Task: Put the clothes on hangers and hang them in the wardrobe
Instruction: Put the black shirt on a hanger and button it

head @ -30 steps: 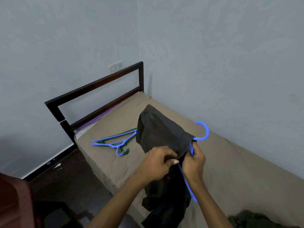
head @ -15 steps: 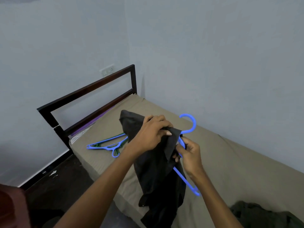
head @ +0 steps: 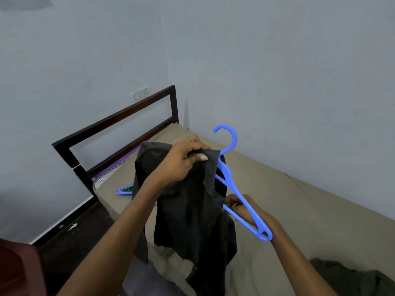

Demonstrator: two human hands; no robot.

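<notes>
Shirt [head: 188,210], black, held up over bed [head: 299,210], half threaded on blue hanger [head: 233,184]. Left hand [head: 186,161] pinches collar cloth near hook, likely to pull it over hanger shoulder. Right hand [head: 245,208] grips hanger's bare arm, steadying it. Spare hangers [head: 124,190] lie on bed; another garment [head: 350,276] heaped at near right. Wardrobe not in view.

Colour rundown: the hanger [head: 234,190] in hand is bright blue, and the garment [head: 188,212] going on it is plain black, no print at all. Bed sheet [head: 299,206] is a flat khaki-olive, with a bit of purple and a black-and-white striped mattress edge [head: 104,178] peeking out by the headboard [head: 115,124], which is dark brown-black. Walls [head: 277,71] are pale blue-grey. Spare hangers [head: 125,190] on the bed are blue and green. Clothes pile [head: 352,276] bottom right is dark olive.
</notes>
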